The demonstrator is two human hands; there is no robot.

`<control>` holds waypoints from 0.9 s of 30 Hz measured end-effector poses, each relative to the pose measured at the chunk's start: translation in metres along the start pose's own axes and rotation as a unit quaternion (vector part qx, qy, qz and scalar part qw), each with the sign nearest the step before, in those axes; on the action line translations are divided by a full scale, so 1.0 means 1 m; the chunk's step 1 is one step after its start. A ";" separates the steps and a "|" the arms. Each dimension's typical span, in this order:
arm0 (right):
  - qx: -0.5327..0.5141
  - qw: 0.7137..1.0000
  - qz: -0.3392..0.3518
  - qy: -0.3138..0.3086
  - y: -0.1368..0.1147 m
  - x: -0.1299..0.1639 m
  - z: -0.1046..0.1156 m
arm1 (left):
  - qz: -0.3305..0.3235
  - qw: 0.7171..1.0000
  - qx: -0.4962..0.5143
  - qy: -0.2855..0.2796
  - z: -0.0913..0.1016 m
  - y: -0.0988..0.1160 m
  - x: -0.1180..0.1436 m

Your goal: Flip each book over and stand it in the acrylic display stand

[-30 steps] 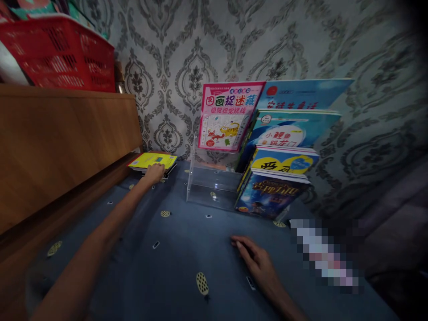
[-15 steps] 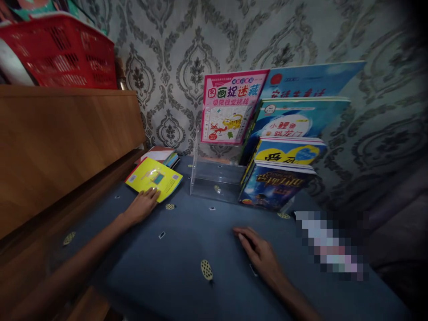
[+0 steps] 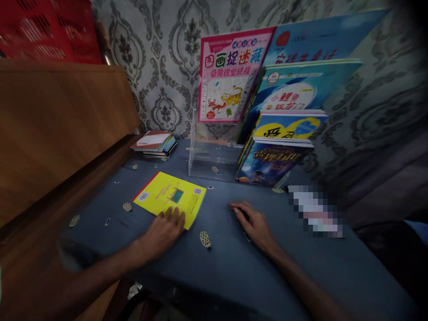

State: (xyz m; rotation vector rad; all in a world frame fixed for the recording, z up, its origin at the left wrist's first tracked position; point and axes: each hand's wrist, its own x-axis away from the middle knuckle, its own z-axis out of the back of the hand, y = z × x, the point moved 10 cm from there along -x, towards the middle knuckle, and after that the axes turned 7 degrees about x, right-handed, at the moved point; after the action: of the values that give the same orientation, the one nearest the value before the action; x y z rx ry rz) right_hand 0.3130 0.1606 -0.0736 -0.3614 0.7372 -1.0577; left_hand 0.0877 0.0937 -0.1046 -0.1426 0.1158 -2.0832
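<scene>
The yellow book lies flat, back cover up, on the blue cloth-covered surface, between my two hands and in front of the clear acrylic book stand. My left hand rests palm down with the fingers spread open, the fingertips pressing on the near corner of the yellow book; nothing is gripped. The forearm runs out low across the surface from the lower left, wrist straight. My right hand lies flat on the cloth just right of the book and apart from it, fingers loosely extended toward the stand, holding nothing, its arm coming in from the lower right.

Beyond the yellow book, a small stack of thin books sits near the wooden headboard-like panel on the left. The stand holds a pink picture-puzzle book upright, and beside it several blue and yellow children's books stand in tiers, leaning back toward the patterned wallpaper. A red plastic basket sits on top of the wooden panel.
</scene>
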 end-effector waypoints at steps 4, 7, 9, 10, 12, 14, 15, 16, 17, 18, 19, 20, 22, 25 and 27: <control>0.000 1.000 0.017 0.020 -0.005 0.001 0.004 | -0.065 0.997 0.022 0.037 0.008 0.070 -0.009; 0.004 0.998 0.043 0.052 -0.009 0.004 0.010 | -0.137 0.985 0.060 0.090 0.029 0.115 -0.011; 0.020 0.996 0.061 0.061 -0.010 0.006 0.010 | -0.176 0.974 0.086 0.110 0.041 0.129 -0.015; 0.032 0.995 0.071 0.058 -0.011 0.008 0.008 | -0.187 0.971 0.099 0.111 0.044 0.129 -0.019; 0.064 0.993 0.096 0.039 -0.013 0.011 0.000 | -0.190 0.969 0.119 0.103 0.045 0.119 -0.032; 0.104 0.987 0.124 0.008 -0.015 0.013 -0.012 | -0.167 0.974 0.117 0.101 0.042 0.096 -0.050; 0.124 0.983 0.134 -0.007 -0.015 0.014 -0.018 | -0.147 0.978 0.107 0.101 0.039 0.081 -0.060; 0.140 0.980 0.142 -0.019 -0.015 0.015 -0.023 | -0.124 0.982 0.098 0.099 0.036 0.065 -0.070; 0.153 0.977 0.146 -0.028 -0.015 0.016 -0.027 | -0.100 0.986 0.093 0.095 0.033 0.049 -0.079; 0.161 0.975 0.147 -0.032 -0.014 0.016 -0.029 | -0.074 0.989 0.092 0.091 0.030 0.032 -0.088; 0.165 0.975 0.146 -0.036 -0.013 0.016 -0.031 | -0.047 0.991 0.094 0.087 0.028 0.016 -0.095; 0.168 0.974 0.144 -0.039 -0.012 0.017 -0.031 | -0.020 0.991 0.099 0.085 0.026 0.001 -0.101; 0.173 0.974 0.139 -0.048 -0.010 0.018 -0.032 | 0.011 0.990 0.109 0.084 0.024 -0.018 -0.108; 0.183 0.973 0.126 -0.064 -0.011 0.017 -0.032 | 0.018 0.989 0.111 0.096 0.023 -0.027 -0.110; 0.189 0.971 0.118 -0.083 -0.017 0.013 -0.036 | 0.019 0.987 0.112 0.111 0.022 -0.026 -0.109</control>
State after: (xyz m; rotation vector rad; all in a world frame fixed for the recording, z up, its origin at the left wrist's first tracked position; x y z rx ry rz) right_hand 0.2802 0.1438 -0.0938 -0.0305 0.4030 -0.9053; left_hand 0.1221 0.2009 -0.0851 0.2269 0.0192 -2.0521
